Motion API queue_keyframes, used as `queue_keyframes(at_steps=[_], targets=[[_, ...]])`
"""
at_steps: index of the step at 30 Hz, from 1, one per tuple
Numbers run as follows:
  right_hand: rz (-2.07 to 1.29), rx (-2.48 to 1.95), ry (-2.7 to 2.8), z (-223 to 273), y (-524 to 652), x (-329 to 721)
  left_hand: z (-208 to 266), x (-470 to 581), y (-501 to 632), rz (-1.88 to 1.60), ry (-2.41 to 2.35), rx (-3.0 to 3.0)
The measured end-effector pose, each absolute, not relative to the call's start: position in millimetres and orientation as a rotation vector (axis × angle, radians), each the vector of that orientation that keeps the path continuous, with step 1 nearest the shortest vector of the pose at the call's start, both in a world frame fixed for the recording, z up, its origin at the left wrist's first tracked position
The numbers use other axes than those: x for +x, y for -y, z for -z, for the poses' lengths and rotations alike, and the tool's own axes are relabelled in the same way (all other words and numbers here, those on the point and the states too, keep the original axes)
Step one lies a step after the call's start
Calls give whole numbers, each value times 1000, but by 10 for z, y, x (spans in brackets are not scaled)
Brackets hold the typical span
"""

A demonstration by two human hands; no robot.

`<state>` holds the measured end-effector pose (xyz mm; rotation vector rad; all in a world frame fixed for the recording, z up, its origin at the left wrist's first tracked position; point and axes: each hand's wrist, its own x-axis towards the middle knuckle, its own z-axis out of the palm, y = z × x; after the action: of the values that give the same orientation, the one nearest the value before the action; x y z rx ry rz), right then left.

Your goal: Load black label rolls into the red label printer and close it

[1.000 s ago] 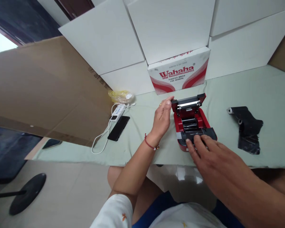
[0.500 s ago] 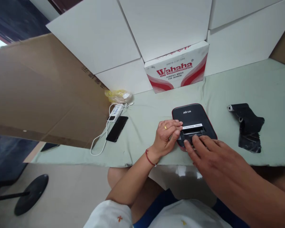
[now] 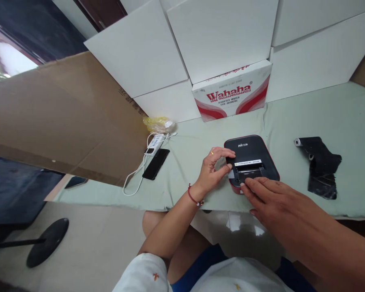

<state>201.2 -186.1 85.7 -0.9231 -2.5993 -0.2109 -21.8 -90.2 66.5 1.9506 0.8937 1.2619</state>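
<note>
A flat black device with a red rim, which looks like a small printer [image 3: 251, 152], lies on the green cloth. A slot with a clear window and a white label strip sits in its near half. My left hand [image 3: 214, 170] touches its left edge, thumb and forefinger spread apart on top. My right hand [image 3: 273, 198] lies over the near right part, its fingers stretched out and their tips by the slot's front edge. The thumb is mostly below the device. Right of it, a partly unrolled black ribbon [image 3: 322, 156] with two roll ends rests on the cloth.
A Wahaha carton [image 3: 232, 92] stands behind against white panels [image 3: 222, 36]. On the left are a black phone [image 3: 156, 164], a white power strip [image 3: 155, 144] with a cable, a yellow plastic bag [image 3: 159, 124] and a large cardboard sheet [image 3: 67, 117]. The cloth's front edge is near my knees.
My left hand's fingers have spread and drawn back from the slot to the device's left edge. My right hand has shifted slightly back toward me, uncovering more of the slot. The view has shifted a little.
</note>
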Motion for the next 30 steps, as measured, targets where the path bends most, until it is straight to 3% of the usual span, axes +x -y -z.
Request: queue_keyframes(at_steps=[7, 13, 30], targets=[[242, -891, 2608, -908, 1873, 2000, -727, -227, 961, -1368, -1054, 1426], [229, -855, 2581, -987, 1845, 1976, -498, -171, 1149, -1205, -901, 1019], [189, -886, 2592, -944, 1815, 1996, -298, -18, 1102, -1229, -849, 1038]])
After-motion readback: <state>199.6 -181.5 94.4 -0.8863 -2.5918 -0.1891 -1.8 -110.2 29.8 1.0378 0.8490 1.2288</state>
